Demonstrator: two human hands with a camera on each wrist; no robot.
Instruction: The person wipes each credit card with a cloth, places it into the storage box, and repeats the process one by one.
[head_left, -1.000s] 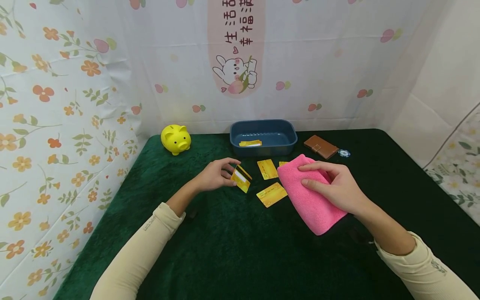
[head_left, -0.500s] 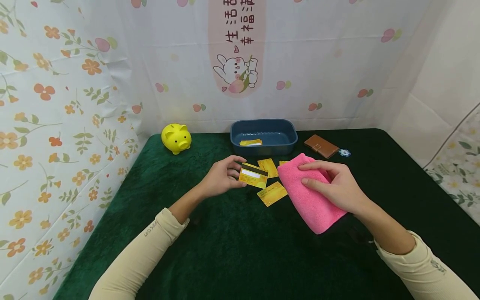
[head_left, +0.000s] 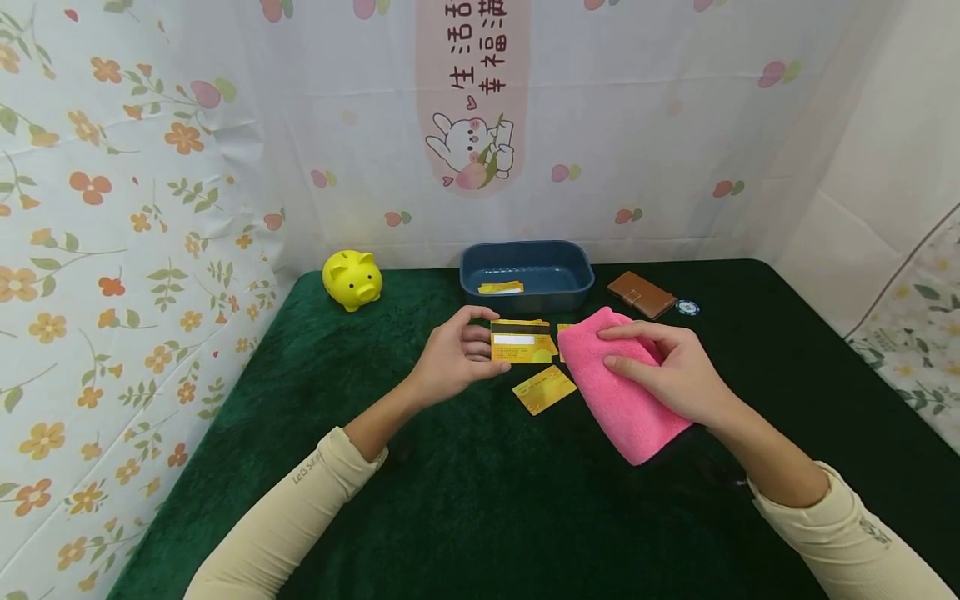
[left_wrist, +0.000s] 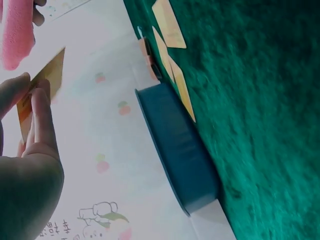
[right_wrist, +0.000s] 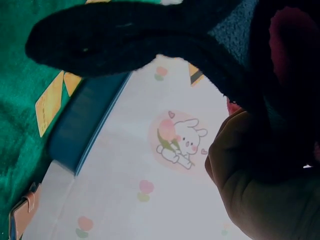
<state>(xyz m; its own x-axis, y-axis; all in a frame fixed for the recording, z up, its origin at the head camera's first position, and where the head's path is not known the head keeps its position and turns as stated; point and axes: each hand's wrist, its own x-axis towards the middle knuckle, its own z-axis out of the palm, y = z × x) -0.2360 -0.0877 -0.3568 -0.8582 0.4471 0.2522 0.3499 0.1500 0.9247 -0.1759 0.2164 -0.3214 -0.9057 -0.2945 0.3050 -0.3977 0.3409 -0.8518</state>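
My left hand (head_left: 452, 357) pinches a yellow bank card (head_left: 522, 342) by its left edge, the side with the dark stripe and white strip facing the head camera. In the left wrist view the same card (left_wrist: 56, 70) stands between thumb and fingers, clear of the table. My right hand (head_left: 678, 371) grips a folded pink cloth (head_left: 615, 396) from its right side; the cloth hangs down just right of the card. Below them another bank card (head_left: 545, 390) lies on the table. More cards lie behind, partly hidden by the held card and the cloth.
A blue bin (head_left: 527, 298) with several yellow cards (head_left: 500, 287) inside stands at the back. To its right lie a brown wallet (head_left: 642, 294) and a poker chip (head_left: 687, 307). A yellow piggy bank (head_left: 352, 281) stands back left on the green tablecloth (head_left: 465, 517).
My left hand has moved right with the bank card and turned it from a slant to nearly level, its back now facing the camera. The right hand and cloth have hardly moved.
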